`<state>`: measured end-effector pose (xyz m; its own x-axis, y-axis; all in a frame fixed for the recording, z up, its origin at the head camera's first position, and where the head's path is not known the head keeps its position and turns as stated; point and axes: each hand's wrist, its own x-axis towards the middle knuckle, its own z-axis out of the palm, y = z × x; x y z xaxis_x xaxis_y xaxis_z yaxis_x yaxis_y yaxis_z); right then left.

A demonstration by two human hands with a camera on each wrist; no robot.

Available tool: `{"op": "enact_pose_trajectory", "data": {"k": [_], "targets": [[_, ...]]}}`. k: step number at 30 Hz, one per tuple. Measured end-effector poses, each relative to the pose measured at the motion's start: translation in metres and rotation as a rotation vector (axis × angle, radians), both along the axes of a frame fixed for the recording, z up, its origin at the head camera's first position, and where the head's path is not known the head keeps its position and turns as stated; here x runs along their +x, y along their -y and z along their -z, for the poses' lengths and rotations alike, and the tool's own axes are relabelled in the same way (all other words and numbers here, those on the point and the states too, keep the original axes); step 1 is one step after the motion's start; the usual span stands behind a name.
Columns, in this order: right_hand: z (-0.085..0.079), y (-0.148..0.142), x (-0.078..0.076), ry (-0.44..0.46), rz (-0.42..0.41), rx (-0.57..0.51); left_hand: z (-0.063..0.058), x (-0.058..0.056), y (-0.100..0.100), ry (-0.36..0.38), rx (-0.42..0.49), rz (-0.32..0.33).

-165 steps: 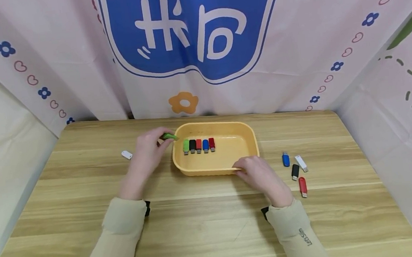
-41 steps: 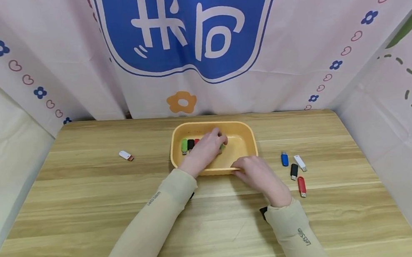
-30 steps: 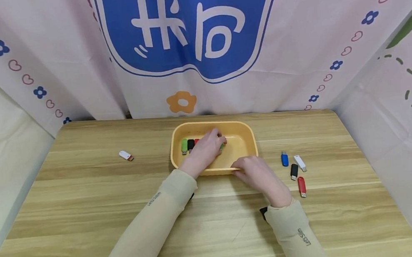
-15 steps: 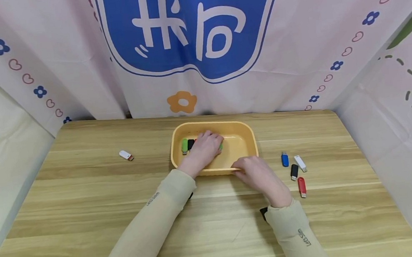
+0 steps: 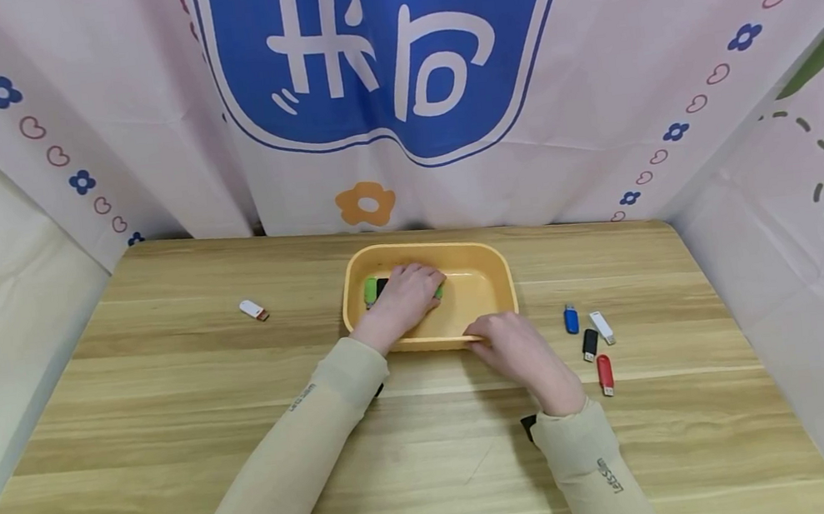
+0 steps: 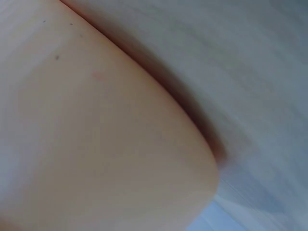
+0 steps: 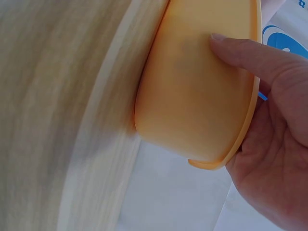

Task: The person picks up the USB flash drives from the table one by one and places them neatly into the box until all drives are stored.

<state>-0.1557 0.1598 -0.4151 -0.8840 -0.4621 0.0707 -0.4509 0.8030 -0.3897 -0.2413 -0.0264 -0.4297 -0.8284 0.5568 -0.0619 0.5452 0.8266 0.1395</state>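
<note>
In the head view a yellow plastic tray [image 5: 473,305] stands on the table. My left hand [image 5: 403,298] is inside it, palm down, with fingers spread over a row of USB sticks. A light-green stick [image 5: 370,290] and a black stick [image 5: 381,284] show left of the hand; the edge of another green stick [image 5: 438,292] shows between its fingers and thumb. The rest of the row is hidden under the hand. My right hand [image 5: 520,356] grips the tray's near rim, and in the right wrist view its thumb [image 7: 236,50] presses the outer wall.
On the wooden table [image 5: 432,447], a white-and-red USB stick [image 5: 254,309] lies left of the tray. To the right lie a blue stick [image 5: 571,319], a white stick [image 5: 602,327], a black stick [image 5: 590,345] and a red stick [image 5: 605,375]. A printed cloth [image 5: 284,191] hangs behind.
My left hand has carried the green USB stick from left of the tray to the row's right end. Its fingers then spread over the row and shifted slightly left. My right hand stays put.
</note>
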Motion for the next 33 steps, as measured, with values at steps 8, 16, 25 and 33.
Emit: {"op": "enact_pose_trajectory", "data": {"k": [8,16,25,33], "targets": [[0.0,0.0,0.0,-0.002,-0.005,0.006,0.0,-0.001,0.003,-0.009,0.001,0.004],[0.0,0.0,0.0,-0.002,-0.005,-0.001,-0.005,0.0,0.008,0.043,0.046,-0.019],[0.0,0.001,0.001,0.003,-0.004,-0.008,-0.022,0.004,0.018,-0.032,0.086,-0.042],[-0.001,0.001,0.001,0.009,-0.002,-0.009,-0.026,0.012,0.041,-0.092,0.184,-0.109]]}}
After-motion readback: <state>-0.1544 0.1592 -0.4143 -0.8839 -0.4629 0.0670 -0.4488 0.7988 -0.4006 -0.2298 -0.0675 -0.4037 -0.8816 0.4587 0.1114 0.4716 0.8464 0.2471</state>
